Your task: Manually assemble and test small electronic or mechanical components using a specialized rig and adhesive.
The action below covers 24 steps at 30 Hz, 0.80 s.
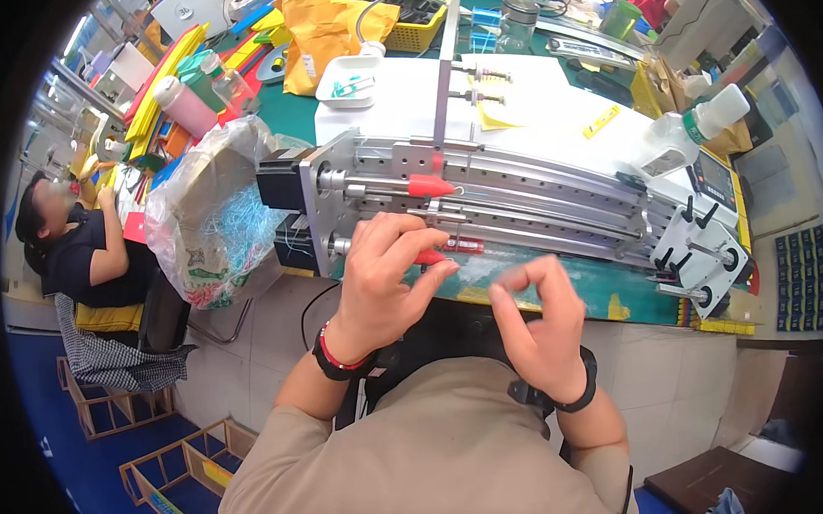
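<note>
My left hand (pixel 385 274) is closed at the near spindle of a metal winding machine (pixel 519 219). Its thumb and index finger come together around the tip of a red cone (pixel 430 255), next to a small metal hook; whatever is pinched there is too small to make out. To its right, above the table's near edge, my right hand (pixel 548 317) is raised with thumb and index finger curled toward each other, slightly blurred. Any thread between those fingertips cannot be made out. A second red cone (pixel 429 186) with a hook at its tip sits on the far spindle.
Left of the black motors (pixel 284 178) stands a plastic-lined bin (pixel 176 215) of tangled blue thread. Behind the machine are a white tray (pixel 347 98), an orange padded envelope (pixel 318 43) and a glass jar (pixel 517 22). A plastic bottle (pixel 688 129) lies tilted at right. Another person (pixel 89 241) sits at left.
</note>
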### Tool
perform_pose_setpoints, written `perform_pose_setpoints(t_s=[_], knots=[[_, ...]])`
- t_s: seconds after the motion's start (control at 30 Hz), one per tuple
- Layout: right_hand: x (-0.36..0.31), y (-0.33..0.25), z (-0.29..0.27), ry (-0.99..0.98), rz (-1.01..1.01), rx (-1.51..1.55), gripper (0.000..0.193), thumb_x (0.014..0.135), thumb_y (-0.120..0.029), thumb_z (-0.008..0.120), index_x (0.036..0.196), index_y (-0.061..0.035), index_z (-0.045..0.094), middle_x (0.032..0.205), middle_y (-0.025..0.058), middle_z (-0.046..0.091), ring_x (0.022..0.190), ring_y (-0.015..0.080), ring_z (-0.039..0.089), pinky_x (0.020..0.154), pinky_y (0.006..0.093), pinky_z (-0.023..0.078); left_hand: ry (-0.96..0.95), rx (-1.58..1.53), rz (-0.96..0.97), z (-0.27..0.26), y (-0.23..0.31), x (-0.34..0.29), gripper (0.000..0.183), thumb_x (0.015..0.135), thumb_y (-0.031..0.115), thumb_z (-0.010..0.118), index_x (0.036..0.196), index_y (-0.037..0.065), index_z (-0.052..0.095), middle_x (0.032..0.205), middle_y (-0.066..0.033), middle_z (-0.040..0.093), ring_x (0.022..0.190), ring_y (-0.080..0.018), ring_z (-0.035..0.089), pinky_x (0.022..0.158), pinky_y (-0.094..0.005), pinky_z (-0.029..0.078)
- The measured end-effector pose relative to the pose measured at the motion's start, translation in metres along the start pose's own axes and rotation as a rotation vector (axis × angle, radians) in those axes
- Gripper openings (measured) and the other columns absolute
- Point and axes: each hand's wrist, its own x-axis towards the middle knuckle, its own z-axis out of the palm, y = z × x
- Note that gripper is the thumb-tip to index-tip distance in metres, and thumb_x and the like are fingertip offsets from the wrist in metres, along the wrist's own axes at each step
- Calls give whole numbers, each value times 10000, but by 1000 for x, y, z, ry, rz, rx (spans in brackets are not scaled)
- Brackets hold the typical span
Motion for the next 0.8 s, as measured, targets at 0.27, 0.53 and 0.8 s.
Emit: perform_pose_setpoints(t_s=[0.27,0.53,0.8], knots=[[54,-4,42,124,-188,-179,268,851,59,760,980,-32,544,874,113,615,807,326,619,731,449,473,86,-223,34,-10,-11,-7,306,813,-25,845,1099,7,739,1079,-134,709,961,-297,698,817,-385,558],[17,20,43,252,-594,-216,301,816,104,801,869,-38,541,804,90,678,614,213,551,551,330,446,5,-179,139,-14,-7,13,270,800,-3,852,1048,24,749,984,-116,693,857,-305,667,735,-402,531],[13,60,45,131,528,1166,228,942,61,742,932,-90,571,899,55,729,678,42,556,561,204,388,-92,108,162,-3,24,33,213,843,32,852,1036,39,764,808,-65,633,617,-262,628,547,-375,477]])
